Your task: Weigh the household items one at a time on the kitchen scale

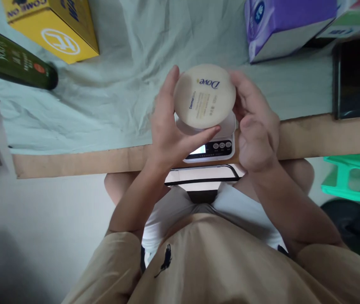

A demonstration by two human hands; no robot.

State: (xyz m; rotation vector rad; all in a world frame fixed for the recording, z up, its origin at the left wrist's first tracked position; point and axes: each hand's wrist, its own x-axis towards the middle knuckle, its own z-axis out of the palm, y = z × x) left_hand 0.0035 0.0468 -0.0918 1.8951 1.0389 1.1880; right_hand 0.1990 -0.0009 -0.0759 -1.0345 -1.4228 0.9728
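A round, cream-coloured Dove tub [203, 112] is tilted with its printed lid facing me. My left hand [169, 126] wraps around its left side, the thumb stretched along the near edge. On the right side my right hand [257, 120] grips the tub, with some of its fingers hidden behind the rim. Right beneath the tub is a white kitchen scale [230, 155] at the table's front edge. Its display is lit, and the tub and my left thumb cover part of it. Whether the tub touches the scale's platform I cannot tell.
A wrinkled pale green cloth [129, 84] covers the table, leaving a brown front edge [72, 162]. At the left are a yellow box [56, 38] and a dark green bottle [15, 59]. A purple package [290, 21] and a black phone [357, 80] lie right. A green stool [345, 181] stands below.
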